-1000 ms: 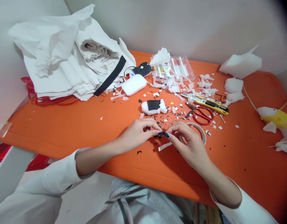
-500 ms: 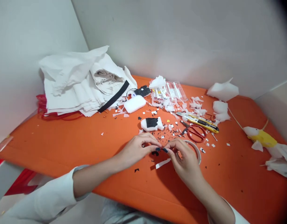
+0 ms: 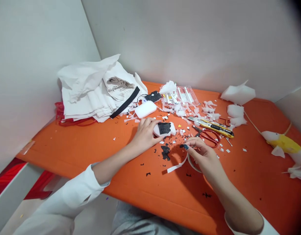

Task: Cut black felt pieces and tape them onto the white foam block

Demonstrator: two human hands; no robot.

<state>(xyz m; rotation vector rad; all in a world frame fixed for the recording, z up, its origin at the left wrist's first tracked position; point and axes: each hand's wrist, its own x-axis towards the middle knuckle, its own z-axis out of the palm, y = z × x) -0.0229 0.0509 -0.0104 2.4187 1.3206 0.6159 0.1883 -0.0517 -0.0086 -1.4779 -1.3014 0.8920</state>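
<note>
My left hand grips the left end of a small white foam piece, fish-like in outline, whose middle is covered by a black patch. To the right, my right hand pinches a small black scrap between thumb and fingers. Below that hand lies a roll of white tape, partly hidden, with a loose tape end sticking out to the left. Black cut pieces lie on the orange table between my hands.
Red-handled scissors and a yellow utility knife lie beyond my right hand. A white foam block, a black strip and stacked white sheets are at the back left. A yellow-and-white fish figure lies at the right.
My hands have parted. The left moved up and took hold of the foam piece; the right shifted slightly right, keeping a black scrap. The view has turned a little left.
</note>
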